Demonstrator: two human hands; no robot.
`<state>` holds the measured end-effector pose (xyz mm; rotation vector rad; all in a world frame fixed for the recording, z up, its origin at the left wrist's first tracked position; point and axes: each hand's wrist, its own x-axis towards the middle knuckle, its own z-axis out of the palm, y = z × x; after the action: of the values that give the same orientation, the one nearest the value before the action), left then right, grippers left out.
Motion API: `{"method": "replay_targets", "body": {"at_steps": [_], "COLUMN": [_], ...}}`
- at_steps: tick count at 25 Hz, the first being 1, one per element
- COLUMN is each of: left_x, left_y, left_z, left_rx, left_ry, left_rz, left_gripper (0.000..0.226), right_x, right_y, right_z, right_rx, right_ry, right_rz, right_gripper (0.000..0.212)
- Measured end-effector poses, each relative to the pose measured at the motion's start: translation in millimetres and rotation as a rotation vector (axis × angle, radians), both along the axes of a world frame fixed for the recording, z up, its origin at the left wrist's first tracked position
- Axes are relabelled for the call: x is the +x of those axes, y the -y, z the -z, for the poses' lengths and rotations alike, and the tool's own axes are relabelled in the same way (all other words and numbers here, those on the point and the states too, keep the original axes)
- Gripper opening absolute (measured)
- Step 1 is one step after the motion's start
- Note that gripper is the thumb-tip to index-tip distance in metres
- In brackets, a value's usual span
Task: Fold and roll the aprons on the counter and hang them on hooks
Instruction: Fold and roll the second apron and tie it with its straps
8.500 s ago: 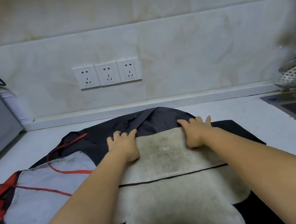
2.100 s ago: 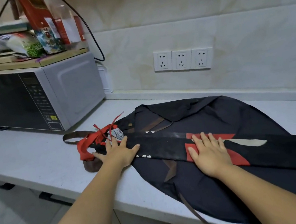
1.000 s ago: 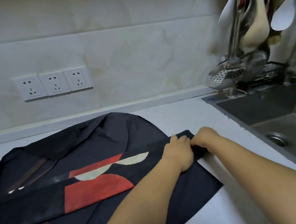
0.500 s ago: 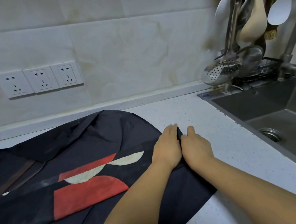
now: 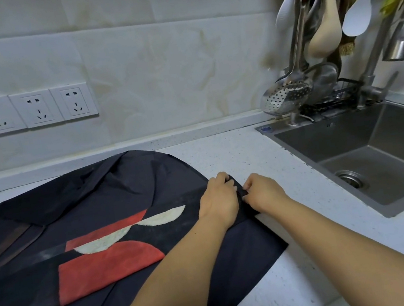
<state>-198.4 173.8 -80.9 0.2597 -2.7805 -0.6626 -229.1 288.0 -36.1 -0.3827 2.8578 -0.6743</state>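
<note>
Clerk: What was at the left?

Inspector: 3 wall sockets sat in a row on the tiled wall. Below them a dark apron lay spread on the white counter and ran past the left edge of view. Across it lay a folded band with red and cream patches, running from the left toward the middle. Whether the band was a separate apron could not be told.

Clerk: And the hands?

Inspector: Both met at the band's right end, almost touching. The left hand had its fingers curled over the end of the fabric and gripped it. The right hand pinched the same end between thumb and curled fingers. The left forearm lay over the dark apron.

Clerk: Right of that?

Inspector: Bare counter, then a steel sink set into it, with 1 drain in its floor. Behind the sink a perforated skimmer and a white spoon hung among other utensils. A metal tap stood at the far right.
</note>
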Motion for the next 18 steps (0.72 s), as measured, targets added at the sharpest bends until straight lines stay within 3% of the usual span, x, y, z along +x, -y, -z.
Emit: {"method": "replay_targets", "body": {"at_steps": [2,6,9,11,15,17,18], "left_x": [0,-3,-3,-1,2,7,9], "left_y": [1,5,8,8,9,5,4], "left_z": [0,-7,-15,-12,-6,-10,-9], "left_rx": [0.005,0.060,0.119,0.138,0.477,0.452,0.340], "left_ry": [-0.004,0.014,0.002,-0.001,-0.043,-0.055,-0.065], "left_rz": [-0.029,-0.071,-0.060,-0.020,-0.097,-0.101,-0.095], "left_gripper": [0.031,0.032,0.032,0.039,0.015,0.012,0.013], "right_x": [-4,-9,8,22,33,33,35], "right_y": [5,12,19,21,19,16,16], "right_z": [1,-3,3,8,10,11,12], "right_rx": [0.038,-0.045,-0.049,0.003,0.180,0.240,0.250], "right_ry": [0.061,0.150,-0.084,-0.256,-0.395,-0.426,-0.420], "right_rz": [0.090,0.150,0.075,-0.025,-0.228,-0.274,-0.295], "right_gripper": [0.009,0.023,0.011,0.018,0.029,0.032,0.032]}}
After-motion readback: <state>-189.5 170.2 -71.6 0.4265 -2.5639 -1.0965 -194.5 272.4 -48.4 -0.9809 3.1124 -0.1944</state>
